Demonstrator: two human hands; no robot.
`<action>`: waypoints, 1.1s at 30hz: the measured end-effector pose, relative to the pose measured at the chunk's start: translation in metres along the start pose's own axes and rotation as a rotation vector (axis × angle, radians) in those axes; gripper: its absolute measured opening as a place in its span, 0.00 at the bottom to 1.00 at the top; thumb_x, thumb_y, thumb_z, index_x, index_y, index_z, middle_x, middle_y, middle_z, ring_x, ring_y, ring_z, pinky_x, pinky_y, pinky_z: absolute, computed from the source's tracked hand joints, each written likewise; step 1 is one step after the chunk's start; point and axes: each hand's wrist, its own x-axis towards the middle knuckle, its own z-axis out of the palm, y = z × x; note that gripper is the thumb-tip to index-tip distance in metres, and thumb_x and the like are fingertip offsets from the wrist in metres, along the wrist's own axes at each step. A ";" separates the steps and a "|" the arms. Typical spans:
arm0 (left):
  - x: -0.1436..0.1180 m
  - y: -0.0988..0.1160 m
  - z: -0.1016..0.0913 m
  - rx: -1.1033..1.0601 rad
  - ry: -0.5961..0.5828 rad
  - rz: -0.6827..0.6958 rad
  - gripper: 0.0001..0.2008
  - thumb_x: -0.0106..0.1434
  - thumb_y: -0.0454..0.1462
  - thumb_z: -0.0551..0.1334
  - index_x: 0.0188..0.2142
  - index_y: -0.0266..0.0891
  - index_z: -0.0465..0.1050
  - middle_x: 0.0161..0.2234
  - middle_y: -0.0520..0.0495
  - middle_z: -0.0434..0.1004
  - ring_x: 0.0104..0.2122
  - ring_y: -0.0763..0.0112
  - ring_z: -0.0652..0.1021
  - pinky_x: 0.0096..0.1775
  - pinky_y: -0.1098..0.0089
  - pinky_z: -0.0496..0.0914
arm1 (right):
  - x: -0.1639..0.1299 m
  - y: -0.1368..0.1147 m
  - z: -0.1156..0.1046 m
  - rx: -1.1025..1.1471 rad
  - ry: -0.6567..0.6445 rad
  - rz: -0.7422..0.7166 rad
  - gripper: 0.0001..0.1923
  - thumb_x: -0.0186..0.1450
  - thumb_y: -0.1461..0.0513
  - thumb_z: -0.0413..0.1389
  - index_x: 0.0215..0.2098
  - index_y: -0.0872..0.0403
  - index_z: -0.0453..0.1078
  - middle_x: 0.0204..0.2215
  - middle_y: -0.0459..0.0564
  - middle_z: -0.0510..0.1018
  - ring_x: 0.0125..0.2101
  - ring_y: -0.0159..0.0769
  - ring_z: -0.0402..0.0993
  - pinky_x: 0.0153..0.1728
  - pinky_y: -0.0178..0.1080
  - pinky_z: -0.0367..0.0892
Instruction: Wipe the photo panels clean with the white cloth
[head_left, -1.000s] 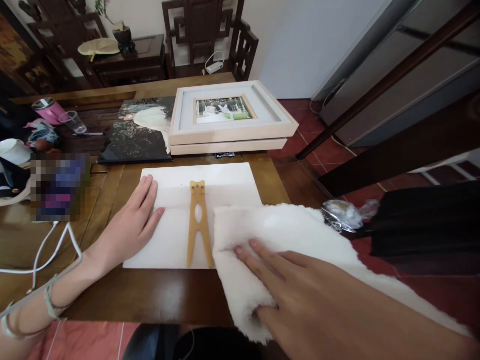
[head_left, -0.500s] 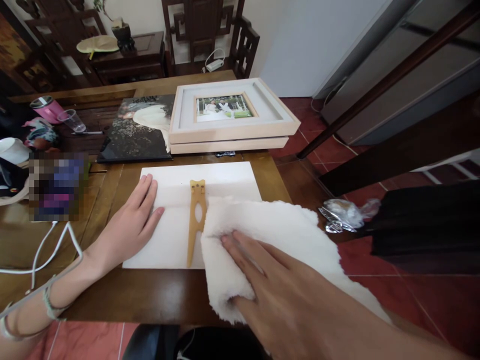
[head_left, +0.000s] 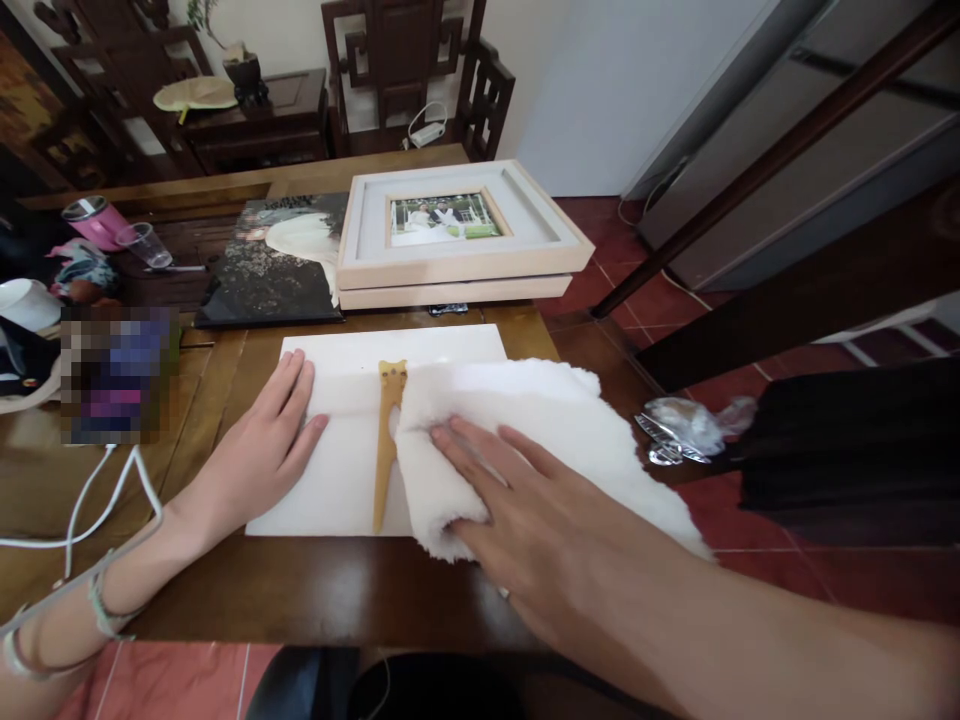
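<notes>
On a wooden table (head_left: 322,590), the left hand (head_left: 259,455) lies flat, fingers spread, pinning a white board (head_left: 337,470) with a wooden stand (head_left: 388,440) attached, while the right hand (head_left: 517,520), also flat and gripping nothing, presses a fluffy white cloth (head_left: 555,430) across it mid-wipe, likely needing firm sweeps next.

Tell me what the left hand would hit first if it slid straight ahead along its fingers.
Probably the stacked pale wooden picture frames: the left hand lies flat on the white board, fingers pointing up and slightly right, with bare board ahead.
</notes>
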 end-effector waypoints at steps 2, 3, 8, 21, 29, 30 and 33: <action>0.000 0.000 -0.001 0.000 -0.006 -0.002 0.32 0.72 0.46 0.44 0.68 0.30 0.44 0.71 0.36 0.39 0.69 0.53 0.46 0.67 0.52 0.49 | -0.005 -0.005 0.002 -0.012 -0.005 0.027 0.08 0.60 0.59 0.60 0.27 0.54 0.78 0.55 0.69 0.72 0.57 0.63 0.67 0.47 0.58 0.69; 0.000 0.000 -0.001 0.002 -0.009 -0.004 0.32 0.72 0.47 0.44 0.68 0.30 0.44 0.71 0.37 0.39 0.69 0.53 0.46 0.67 0.52 0.49 | -0.008 -0.009 0.002 -0.004 -0.009 0.025 0.09 0.61 0.59 0.58 0.27 0.54 0.77 0.55 0.69 0.72 0.57 0.62 0.66 0.47 0.58 0.69; -0.001 0.001 -0.002 0.016 -0.011 0.011 0.31 0.72 0.46 0.43 0.68 0.30 0.44 0.71 0.36 0.38 0.69 0.54 0.45 0.67 0.52 0.49 | -0.020 -0.023 -0.012 0.076 -0.034 -0.062 0.09 0.63 0.59 0.55 0.29 0.50 0.77 0.52 0.62 0.76 0.54 0.54 0.70 0.46 0.51 0.71; -0.003 0.005 -0.005 0.030 -0.027 -0.041 0.33 0.71 0.48 0.43 0.68 0.29 0.46 0.71 0.37 0.40 0.69 0.56 0.47 0.66 0.54 0.51 | 0.014 0.011 -0.003 -0.108 -0.132 0.039 0.13 0.57 0.60 0.63 0.39 0.57 0.79 0.57 0.72 0.68 0.57 0.62 0.66 0.48 0.52 0.70; -0.002 0.003 -0.004 0.040 -0.017 -0.038 0.33 0.71 0.48 0.43 0.68 0.28 0.45 0.71 0.37 0.40 0.69 0.57 0.47 0.66 0.56 0.51 | -0.017 -0.024 -0.019 0.054 -0.072 -0.074 0.09 0.62 0.59 0.57 0.28 0.51 0.78 0.49 0.61 0.78 0.51 0.53 0.73 0.43 0.47 0.73; -0.002 0.003 -0.003 0.040 -0.017 -0.036 0.33 0.71 0.48 0.43 0.68 0.28 0.45 0.71 0.37 0.40 0.69 0.57 0.47 0.66 0.56 0.51 | -0.019 -0.025 -0.022 0.069 -0.078 -0.071 0.08 0.62 0.59 0.56 0.29 0.50 0.78 0.50 0.60 0.78 0.51 0.51 0.74 0.42 0.45 0.73; -0.002 0.004 -0.004 0.036 -0.015 -0.036 0.33 0.71 0.48 0.43 0.68 0.29 0.45 0.71 0.37 0.40 0.69 0.57 0.47 0.66 0.56 0.51 | -0.013 -0.020 -0.027 0.108 -0.135 -0.058 0.07 0.59 0.57 0.59 0.32 0.50 0.78 0.50 0.60 0.78 0.50 0.50 0.74 0.39 0.43 0.74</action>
